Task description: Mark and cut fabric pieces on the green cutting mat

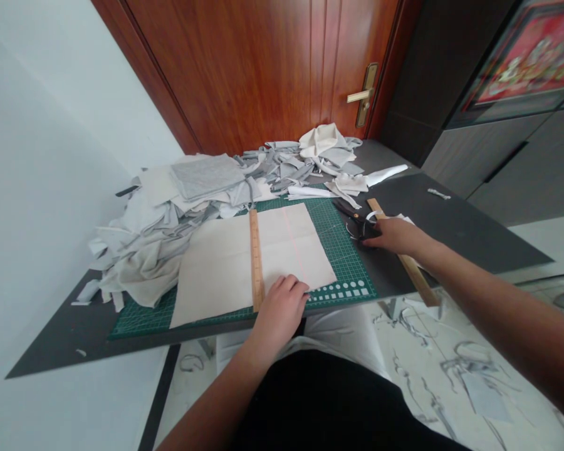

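Note:
A cream cloth [216,257] lies flat on a green cutting mat [357,263], with a faint pink line on its right part. Across the cloth runs a short wooden ruler [256,250], pointing away from me. My left hand [282,304] rests at the cloth's near edge, just right of the ruler, fingers laid down on the fabric. To the right, my right hand [395,237] has its fingers closed on the black handles of a pair of scissors [357,219]. Beneath that hand and wrist passes a longer wooden strip [418,280], sticking out past the table's front edge.
Heaped fabric pieces [145,213] cover the table's left side, and grey scraps [286,166] pile at the back. A wooden door [263,75] stands behind the dark table [465,219]. A small twisted scrap [438,194] lies far right. Offcuts [484,394] litter the floor.

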The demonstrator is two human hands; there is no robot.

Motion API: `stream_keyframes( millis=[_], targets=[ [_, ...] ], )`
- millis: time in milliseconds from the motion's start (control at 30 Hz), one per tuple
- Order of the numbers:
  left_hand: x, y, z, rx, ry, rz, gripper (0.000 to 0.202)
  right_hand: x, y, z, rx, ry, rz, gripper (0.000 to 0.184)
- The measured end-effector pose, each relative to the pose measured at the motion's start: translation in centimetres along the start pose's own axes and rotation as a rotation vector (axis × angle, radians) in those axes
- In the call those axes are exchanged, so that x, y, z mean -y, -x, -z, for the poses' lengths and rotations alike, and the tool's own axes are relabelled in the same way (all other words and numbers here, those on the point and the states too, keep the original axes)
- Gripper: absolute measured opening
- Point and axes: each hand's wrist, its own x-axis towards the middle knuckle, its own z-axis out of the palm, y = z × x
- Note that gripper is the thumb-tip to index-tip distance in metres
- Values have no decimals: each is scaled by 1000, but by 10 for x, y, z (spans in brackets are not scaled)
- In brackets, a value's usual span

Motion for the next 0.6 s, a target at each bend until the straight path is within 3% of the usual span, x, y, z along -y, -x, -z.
stream_keyframes(
  millis=[200,300,400,500,600],
  targets=[
    [6,-1,2,5,-5,40,14,0,-4,18,32,-131,-102,38],
    [8,-2,3,26,-44,29,13,-4,5,22,103,-496,-186,34],
    [9,-2,4,38,-74,2,12,-4,23,23,48,-989,-254,28],
    [11,-3,5,37,-65,-33,14,6,56,25,45,-1404,-163,40],
    [11,-6,3,24,-91,-52,15,32,100,19,188,-1630,-85,53]
  ],
)
